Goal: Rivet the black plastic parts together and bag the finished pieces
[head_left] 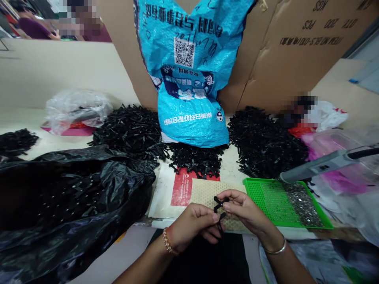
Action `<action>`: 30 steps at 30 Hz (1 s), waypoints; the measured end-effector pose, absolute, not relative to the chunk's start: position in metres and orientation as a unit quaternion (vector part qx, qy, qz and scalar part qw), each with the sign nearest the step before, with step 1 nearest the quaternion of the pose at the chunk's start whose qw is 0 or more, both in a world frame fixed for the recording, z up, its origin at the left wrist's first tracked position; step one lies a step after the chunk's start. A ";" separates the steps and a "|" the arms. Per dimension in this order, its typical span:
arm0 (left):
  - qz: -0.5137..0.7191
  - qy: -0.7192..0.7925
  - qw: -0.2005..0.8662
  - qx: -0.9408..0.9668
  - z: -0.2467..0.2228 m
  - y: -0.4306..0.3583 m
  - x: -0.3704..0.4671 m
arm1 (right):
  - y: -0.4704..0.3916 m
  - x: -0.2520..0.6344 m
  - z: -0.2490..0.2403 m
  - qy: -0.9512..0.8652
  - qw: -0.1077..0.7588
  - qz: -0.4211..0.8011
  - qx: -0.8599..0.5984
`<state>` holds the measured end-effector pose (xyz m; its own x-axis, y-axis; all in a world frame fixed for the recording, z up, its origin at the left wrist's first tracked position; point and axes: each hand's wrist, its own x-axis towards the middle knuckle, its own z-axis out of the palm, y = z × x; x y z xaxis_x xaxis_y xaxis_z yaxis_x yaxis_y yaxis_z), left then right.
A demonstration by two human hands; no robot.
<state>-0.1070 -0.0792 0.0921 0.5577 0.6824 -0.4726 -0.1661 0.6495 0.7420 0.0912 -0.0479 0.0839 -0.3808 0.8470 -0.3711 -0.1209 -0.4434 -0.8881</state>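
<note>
My left hand (197, 221), with a beaded bracelet at the wrist, has thumb and fingers closed on small black plastic strips; their lower ends show beside the fingertips. Opposite it, my right hand (243, 206) pinches a crossed black plastic piece (219, 203), made of two short bars with rounded ends. Both hands meet over a beige honeycomb-textured mat (204, 191). Just right of them is a green tray (247, 183) with many tiny shiny metal parts (304, 205) heaped at its right side. Fingers hide part of the black pieces.
Heaps of black strips (130, 130) lie behind the mat, around a blue woven sack (192, 114). An open black plastic bag (127, 197) fills the left. A grey handheld tool (316, 163) with a cable overhangs the tray. Cardboard (284, 67) stands behind; people are beyond, upper left.
</note>
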 end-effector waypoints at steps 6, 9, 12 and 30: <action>0.253 0.396 0.820 0.327 0.088 -0.073 -0.109 | -0.046 0.091 0.080 -0.371 0.339 0.751 -0.428; 0.256 0.422 0.805 0.330 0.086 -0.070 -0.109 | -0.046 0.089 0.079 -0.373 0.346 0.744 -0.434; 0.259 0.436 0.796 0.332 0.086 -0.068 -0.107 | -0.047 0.086 0.075 -0.375 0.360 0.729 -0.446; 0.289 0.434 0.787 0.330 0.076 -0.065 -0.106 | -0.051 0.069 0.054 -0.315 0.417 0.728 -0.444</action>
